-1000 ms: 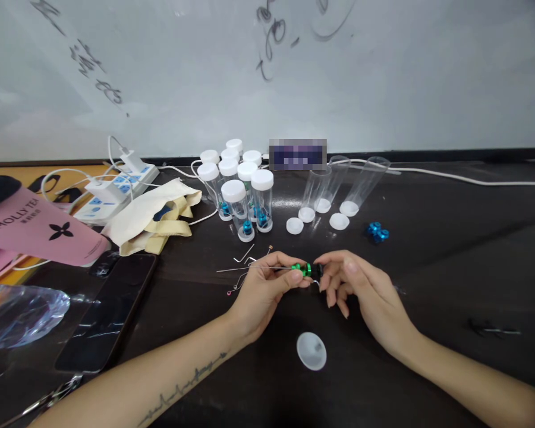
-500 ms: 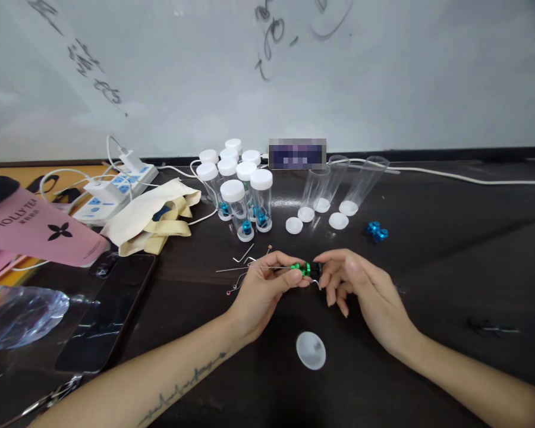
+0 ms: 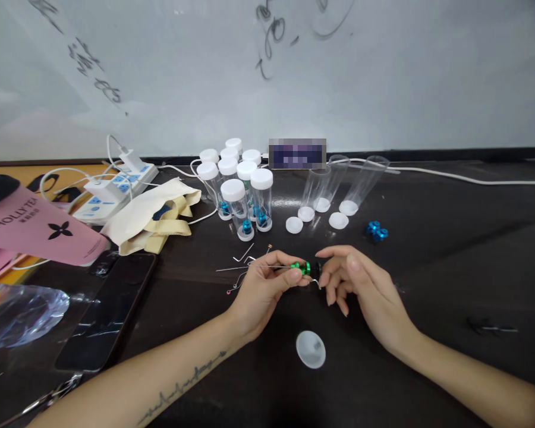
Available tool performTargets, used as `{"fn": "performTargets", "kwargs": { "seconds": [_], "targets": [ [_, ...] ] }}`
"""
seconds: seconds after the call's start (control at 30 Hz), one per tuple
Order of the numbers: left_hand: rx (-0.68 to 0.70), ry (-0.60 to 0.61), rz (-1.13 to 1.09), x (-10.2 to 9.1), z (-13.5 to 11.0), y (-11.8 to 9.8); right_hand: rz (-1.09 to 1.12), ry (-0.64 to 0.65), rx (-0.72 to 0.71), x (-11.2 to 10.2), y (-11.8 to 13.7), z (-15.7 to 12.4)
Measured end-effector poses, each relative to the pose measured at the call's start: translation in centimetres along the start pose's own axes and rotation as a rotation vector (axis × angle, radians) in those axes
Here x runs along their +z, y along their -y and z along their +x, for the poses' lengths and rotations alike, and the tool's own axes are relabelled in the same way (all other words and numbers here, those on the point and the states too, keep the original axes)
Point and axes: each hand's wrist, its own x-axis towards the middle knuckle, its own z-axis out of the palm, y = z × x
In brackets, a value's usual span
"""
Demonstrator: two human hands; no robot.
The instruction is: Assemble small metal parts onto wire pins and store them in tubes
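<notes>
My left hand (image 3: 261, 294) pinches a small shiny green metal part with a black end (image 3: 304, 268) between thumb and fingers. A thin straight wire (image 3: 232, 269) sticks out leftward from this grip, and a short bent wire end (image 3: 316, 284) shows under the black end. My right hand (image 3: 365, 285) is just to the right, its fingers curved and apart; whether a fingertip touches the black end I cannot tell. Behind my left hand lie several thin bent wires (image 3: 244, 252). A round translucent white dish or cap (image 3: 311, 349) lies nearer to me, below both hands.
Capped clear tubes (image 3: 263, 196) holding blue parts stand behind. Open clear tubes (image 3: 361, 184) and white caps (image 3: 294, 224) are right of them. Blue metal parts (image 3: 377, 230) lie farther right. A phone (image 3: 107, 315), cloth bag (image 3: 138, 220), power strip (image 3: 98, 208) and pink cup (image 3: 49, 226) crowd the left.
Almost nothing differs. My right index finger has lifted slightly, while my left hand keeps the green and black part in the same place.
</notes>
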Motion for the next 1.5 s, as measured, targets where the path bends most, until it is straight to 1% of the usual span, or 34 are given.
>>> {"fn": "performTargets", "kwargs": {
  "seconds": [0.13,0.27,0.6,0.83,1.0,1.2,1.5],
  "targets": [
    [0.002,0.002,0.008,-0.04,0.03,0.02,0.000,0.025,0.000,0.02,-0.06,0.03],
    [0.000,-0.005,0.013,-0.07,0.03,0.06,0.005,0.008,-0.002,0.00,-0.05,0.08],
    [0.002,0.009,0.004,-0.04,0.04,0.07,0.011,0.020,0.007,0.06,-0.10,0.11],
    [-0.005,-0.003,0.002,-0.01,-0.01,-0.01,0.008,0.019,0.003,-0.07,-0.13,0.02],
    [0.001,0.012,0.000,-0.04,0.05,0.05,-0.061,0.031,0.006,-0.10,-0.17,0.13],
    [-0.005,0.052,0.025,-0.17,-0.02,0.02,-0.237,0.105,0.038,-0.29,-0.47,0.16],
    [0.002,0.048,0.014,-0.24,0.16,0.07,-0.279,0.087,0.040,-0.13,-0.39,0.31]
  ]
}}
